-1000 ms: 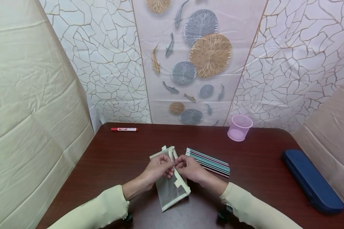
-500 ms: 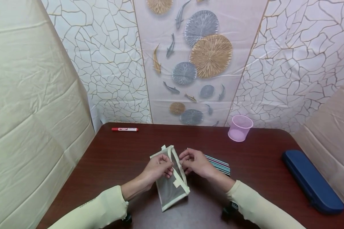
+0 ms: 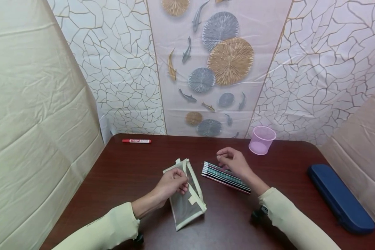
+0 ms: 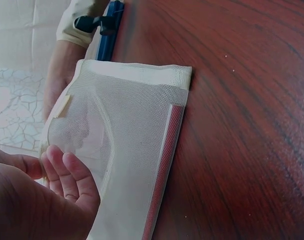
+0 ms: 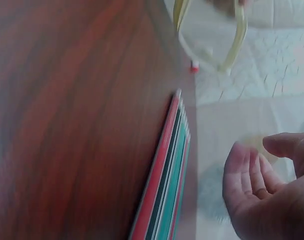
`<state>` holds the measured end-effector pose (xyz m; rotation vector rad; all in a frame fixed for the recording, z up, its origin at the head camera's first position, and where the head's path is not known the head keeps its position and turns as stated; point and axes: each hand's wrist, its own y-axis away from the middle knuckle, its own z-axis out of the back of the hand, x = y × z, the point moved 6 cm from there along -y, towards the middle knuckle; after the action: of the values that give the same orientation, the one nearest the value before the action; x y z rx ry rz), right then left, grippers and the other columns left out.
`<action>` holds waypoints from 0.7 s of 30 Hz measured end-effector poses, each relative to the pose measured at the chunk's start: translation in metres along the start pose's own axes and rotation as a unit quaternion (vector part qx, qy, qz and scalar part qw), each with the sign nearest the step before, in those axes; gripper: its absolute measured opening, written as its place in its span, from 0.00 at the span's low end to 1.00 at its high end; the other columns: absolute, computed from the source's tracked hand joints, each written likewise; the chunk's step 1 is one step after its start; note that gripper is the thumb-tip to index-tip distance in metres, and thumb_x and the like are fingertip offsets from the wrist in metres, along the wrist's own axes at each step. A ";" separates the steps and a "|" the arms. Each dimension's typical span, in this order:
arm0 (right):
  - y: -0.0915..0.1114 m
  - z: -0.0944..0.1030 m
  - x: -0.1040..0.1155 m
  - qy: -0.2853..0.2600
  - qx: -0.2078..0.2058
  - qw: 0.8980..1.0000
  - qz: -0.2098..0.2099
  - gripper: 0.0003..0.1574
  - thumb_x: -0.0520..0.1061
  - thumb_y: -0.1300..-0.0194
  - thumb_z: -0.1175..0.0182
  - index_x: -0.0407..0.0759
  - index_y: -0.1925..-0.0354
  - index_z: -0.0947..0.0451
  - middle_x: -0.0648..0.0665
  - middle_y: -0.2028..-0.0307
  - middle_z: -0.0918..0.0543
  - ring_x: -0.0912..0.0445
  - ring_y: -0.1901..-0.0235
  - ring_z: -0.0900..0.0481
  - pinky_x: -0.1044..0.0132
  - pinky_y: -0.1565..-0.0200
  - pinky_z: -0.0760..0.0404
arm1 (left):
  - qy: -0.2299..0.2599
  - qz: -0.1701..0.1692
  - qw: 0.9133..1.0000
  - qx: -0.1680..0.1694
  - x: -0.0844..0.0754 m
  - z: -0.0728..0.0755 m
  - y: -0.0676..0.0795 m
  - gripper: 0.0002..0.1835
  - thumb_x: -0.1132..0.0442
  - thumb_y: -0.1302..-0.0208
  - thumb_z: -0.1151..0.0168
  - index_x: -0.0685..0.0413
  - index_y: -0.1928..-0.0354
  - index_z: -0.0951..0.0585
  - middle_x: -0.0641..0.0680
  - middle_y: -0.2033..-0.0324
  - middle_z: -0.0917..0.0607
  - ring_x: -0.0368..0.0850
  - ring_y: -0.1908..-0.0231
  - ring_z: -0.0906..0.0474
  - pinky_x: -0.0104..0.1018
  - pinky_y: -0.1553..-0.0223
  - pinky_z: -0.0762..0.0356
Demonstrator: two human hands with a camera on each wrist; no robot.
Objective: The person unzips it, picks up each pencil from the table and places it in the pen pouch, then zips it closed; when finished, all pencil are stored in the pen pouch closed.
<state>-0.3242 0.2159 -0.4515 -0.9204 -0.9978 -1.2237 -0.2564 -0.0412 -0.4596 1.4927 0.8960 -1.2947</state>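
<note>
My left hand [image 3: 174, 181] pinches the opening edge of a cream-edged mesh zip pouch [image 3: 182, 208], which gapes along its right side. Through the mesh in the left wrist view, a red pencil [image 4: 164, 170] shows inside, along the pouch's lower edge. My right hand [image 3: 234, 162] hovers over a row of pencils [image 3: 225, 178] lying side by side to the right of the pouch. Its fingers are loosely bent with nothing between them. Red, black and teal pencils [image 5: 164, 175] fill the lower middle of the right wrist view, apart from that hand.
A red-and-white marker [image 3: 136, 141] lies at the back left of the dark wooden table [image 3: 118, 187]. A pink mesh cup [image 3: 261, 140] stands at the back right. Along the right side lies a long blue case [image 3: 340, 198]. Patterned cloth [image 3: 128, 69] hangs behind the table.
My right hand has left the pouch opening and moved right and away from me, above the pencils. The pouch mouth gapes wider. My left hand has stayed in place.
</note>
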 end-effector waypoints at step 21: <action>-0.025 0.027 -0.040 0.204 0.181 0.961 0.034 0.13 0.41 0.32 0.29 0.41 0.49 0.14 0.41 0.64 0.12 0.53 0.64 0.20 0.65 0.59 0.20 | -0.004 0.007 1.000 -0.002 0.002 0.002 -0.002 0.06 0.69 0.31 0.39 0.59 0.58 0.26 0.50 0.73 0.16 0.37 0.74 0.18 0.29 0.69 0.18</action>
<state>-0.3543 0.2506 -0.4810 -0.3889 -0.8113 -1.0699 -0.2587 -0.0421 -0.4617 1.4875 0.8807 -1.2871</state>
